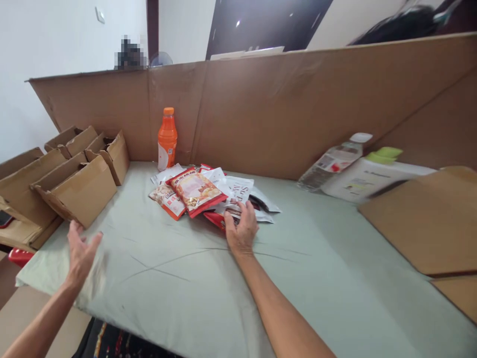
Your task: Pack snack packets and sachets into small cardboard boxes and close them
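Note:
My right hand [242, 229] rests at the near right side of a pile of snack packets, its thumb and fingers apart on a white packet with dark lettering [240, 187]. Beneath it shows part of a red packet [216, 220]. Topmost in the pile lies a red and cream food packet [197, 190]. To its left is an orange and white packet [169, 199]. Over the table's left side my left hand [80, 251] is open, fingers spread and holding nothing, just in front of a cardboard box [82, 191].
Several open cardboard boxes [30, 181] stand at the left. Behind the packets is an orange bottle [167, 141]. A clear bottle [335, 161] and a white bottle with a green cap [376, 176] lean at the right, near cardboard sheets [428, 223]. A cardboard wall [261, 114] closes the back.

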`<state>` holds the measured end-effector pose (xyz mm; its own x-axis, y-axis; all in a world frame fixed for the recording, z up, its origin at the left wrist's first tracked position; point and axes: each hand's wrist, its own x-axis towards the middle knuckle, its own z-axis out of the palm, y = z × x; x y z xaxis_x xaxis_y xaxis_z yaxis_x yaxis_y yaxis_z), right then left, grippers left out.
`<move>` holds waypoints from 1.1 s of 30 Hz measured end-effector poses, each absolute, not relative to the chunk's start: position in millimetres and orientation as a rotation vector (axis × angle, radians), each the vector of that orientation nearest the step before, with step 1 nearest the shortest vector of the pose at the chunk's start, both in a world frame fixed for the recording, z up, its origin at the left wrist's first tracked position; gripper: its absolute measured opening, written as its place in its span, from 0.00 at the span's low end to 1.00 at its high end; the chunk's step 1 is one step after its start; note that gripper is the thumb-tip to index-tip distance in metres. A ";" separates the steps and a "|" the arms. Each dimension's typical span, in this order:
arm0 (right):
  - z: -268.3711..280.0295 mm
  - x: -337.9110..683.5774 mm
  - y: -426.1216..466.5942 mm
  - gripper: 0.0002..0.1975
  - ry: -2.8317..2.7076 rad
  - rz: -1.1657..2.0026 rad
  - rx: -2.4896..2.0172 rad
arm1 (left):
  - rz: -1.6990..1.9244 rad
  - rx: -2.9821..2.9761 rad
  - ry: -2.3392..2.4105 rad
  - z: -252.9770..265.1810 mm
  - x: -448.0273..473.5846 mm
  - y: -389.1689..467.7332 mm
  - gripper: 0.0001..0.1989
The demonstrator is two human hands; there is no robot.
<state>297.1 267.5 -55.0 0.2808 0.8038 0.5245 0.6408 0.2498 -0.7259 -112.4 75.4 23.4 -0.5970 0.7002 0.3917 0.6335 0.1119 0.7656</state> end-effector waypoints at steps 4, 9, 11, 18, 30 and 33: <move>-58.3 295.9 270.8 0.31 -1.413 0.188 -1.468 | 1.412 1.638 2.110 26.4 -81.0 96.1 0.34; -60.1 295.4 272.9 0.30 -1.428 0.138 -1.452 | 1.310 1.755 2.002 41.3 -84.6 221.9 0.22; -60.8 295.1 273.0 0.29 -1.425 0.101 -1.433 | 1.273 1.741 2.033 46.7 -92.4 269.8 0.20; -74.4 299.2 280.1 0.26 -1.437 0.053 -1.399 | 1.162 1.642 2.313 31.9 -125.8 310.0 0.20; -11.5 292.3 291.6 0.22 -1.489 0.214 -1.563 | 0.692 2.147 1.950 26.2 -61.7 247.7 0.29; 1.2 299.7 294.7 0.21 -1.434 0.191 -1.606 | 0.651 2.318 1.927 11.4 -49.7 244.3 0.32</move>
<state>299.7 294.7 1.2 0.3027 0.8407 0.4490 0.6943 0.1282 -0.7081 -49.7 244.3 11.4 0.1305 0.9508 0.2809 0.9263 -0.2180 0.3074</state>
